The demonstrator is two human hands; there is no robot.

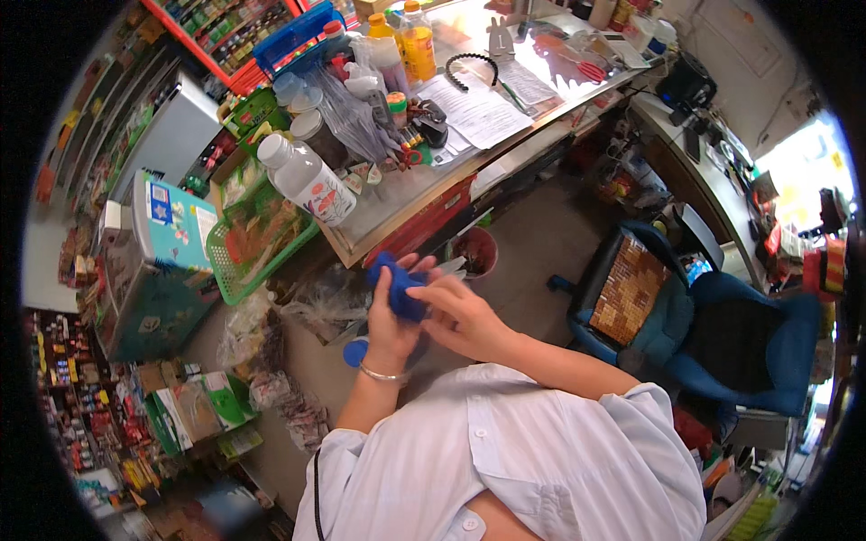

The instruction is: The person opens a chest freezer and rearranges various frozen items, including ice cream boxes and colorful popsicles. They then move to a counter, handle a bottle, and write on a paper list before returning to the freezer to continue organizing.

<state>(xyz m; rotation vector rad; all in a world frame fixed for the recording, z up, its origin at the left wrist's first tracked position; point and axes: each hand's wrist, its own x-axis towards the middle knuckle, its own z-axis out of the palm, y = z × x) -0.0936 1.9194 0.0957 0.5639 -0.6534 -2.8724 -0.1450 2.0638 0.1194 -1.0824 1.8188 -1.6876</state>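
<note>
A crumpled blue cloth point(404, 291) rests in my left hand point(392, 331), its thumb lying over the cloth and a bracelet at the wrist. My right hand point(470, 318) is just to the right, fingers bent, with the fingertips at the cloth's right edge; whether they pinch it is not clear. Beyond the hands is the corner of a glass-topped counter point(379, 216), where a white bottle with a floral print point(314, 186) stands. Papers point(484, 115) and a black headband point(467, 61) lie farther back on the counter.
A green plastic basket point(226, 270) and a teal chest point(169, 237) are at the left. A red bin point(479, 251) stands beyond the hands. Blue office chairs point(612, 297) are at the right. Plastic bags point(247, 338) lie on the floor, and stocked shelves point(81, 406) line the left side.
</note>
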